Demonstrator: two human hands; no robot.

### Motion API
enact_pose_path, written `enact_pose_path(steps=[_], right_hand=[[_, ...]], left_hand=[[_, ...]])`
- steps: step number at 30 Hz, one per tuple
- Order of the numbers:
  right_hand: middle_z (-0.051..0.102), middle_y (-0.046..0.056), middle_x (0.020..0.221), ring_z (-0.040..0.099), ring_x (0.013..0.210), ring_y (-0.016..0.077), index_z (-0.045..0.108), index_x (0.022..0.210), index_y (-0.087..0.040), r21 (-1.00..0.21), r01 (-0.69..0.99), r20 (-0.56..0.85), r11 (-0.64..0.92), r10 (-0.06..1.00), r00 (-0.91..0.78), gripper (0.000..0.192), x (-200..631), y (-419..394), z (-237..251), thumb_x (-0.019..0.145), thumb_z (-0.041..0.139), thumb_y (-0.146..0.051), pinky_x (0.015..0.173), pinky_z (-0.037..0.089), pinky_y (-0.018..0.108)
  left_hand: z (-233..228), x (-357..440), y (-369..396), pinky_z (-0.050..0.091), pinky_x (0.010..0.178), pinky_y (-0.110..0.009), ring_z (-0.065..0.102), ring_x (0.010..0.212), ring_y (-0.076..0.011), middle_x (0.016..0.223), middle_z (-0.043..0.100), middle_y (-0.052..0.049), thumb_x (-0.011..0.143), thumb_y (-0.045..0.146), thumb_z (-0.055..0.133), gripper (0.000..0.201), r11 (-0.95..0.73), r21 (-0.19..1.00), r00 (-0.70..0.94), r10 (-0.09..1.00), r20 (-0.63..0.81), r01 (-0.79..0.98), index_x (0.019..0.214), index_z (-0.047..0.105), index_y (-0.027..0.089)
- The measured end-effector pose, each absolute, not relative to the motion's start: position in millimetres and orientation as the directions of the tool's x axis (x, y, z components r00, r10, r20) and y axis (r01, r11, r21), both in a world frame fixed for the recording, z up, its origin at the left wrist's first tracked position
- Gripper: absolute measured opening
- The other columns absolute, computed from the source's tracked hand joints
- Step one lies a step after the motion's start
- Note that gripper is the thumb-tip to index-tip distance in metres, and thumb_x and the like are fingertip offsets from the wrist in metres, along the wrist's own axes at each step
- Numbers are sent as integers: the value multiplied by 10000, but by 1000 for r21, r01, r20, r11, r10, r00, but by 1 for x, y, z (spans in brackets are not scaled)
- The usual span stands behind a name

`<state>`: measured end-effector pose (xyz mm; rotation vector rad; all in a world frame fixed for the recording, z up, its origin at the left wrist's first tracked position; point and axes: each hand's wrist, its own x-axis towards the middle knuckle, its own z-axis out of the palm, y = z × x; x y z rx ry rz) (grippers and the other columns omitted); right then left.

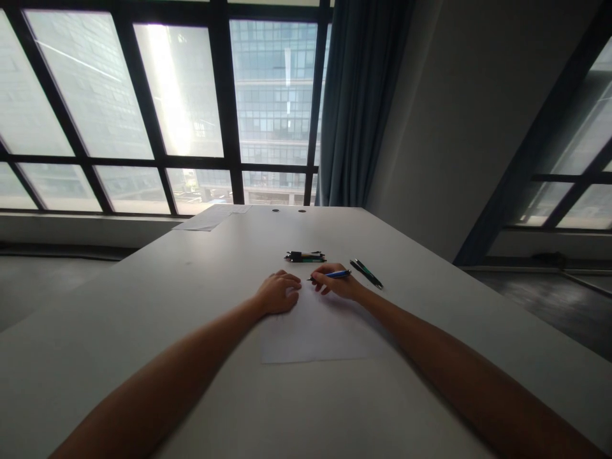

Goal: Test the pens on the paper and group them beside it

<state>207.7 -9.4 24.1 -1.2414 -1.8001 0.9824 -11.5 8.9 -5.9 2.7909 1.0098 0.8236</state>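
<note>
Right hand (pixel 340 285) pinches a slim blue pen (pixel 335 275), tip over the flat white paper (pixel 318 331). Left hand (pixel 278 292) rests beside it, fingers loosely curled, pressing the sheet onto the smooth table (pixel 143 306).

The pen (pixel 333 275) in the right hand (pixel 337 284) is bright blue with a dark tip. The sheet of paper (pixel 319 331) under both hands is plain white, unmarked as far as can be told, and barely paler than the light grey table (pixel 191 287). Near the table's right edge lie two pens (pixel 366 273), black with green touches. Towards the far edge, a cluster of pens (pixel 305 257) is black with bits of green and yellow. At the far left corner, more papers (pixel 210 218) are white. The curtain (pixel 358 102) is dull blue-grey; the window frames (pixel 224 95) are black
</note>
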Motion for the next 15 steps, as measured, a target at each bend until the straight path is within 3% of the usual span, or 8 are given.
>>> enact_pose_path(steps=[4,9,15], right_hand=[[645,10,588,568,478,107,622,755,-148,-873,444,88,205,959,-269,172,202,-9,9,723,719,-286,425,424,189],[629,2,551,535,442,90,568,659,-160,-859,482,110,172,982,-155,139,198,-9,2,745,658,-221,418,383,177],[590,-10,489,502,414,84,563,609,-161,-826,535,108,179,981,-162,129,195,-11,8,721,625,-159,408,348,175]], left_hand=[[-3,-11,6,480,971,-411,594,1081,-235,1148,690,-23,802,301,603,262,-793,220,660,598,455,568,1032,719,254],[0,-11,4,469,975,-425,574,1102,-249,1170,678,-36,790,281,607,288,-783,218,669,614,419,582,1057,707,243],[-1,-10,5,455,978,-429,563,1105,-258,1183,672,-32,796,298,599,297,-775,214,667,624,408,594,1071,697,244]])
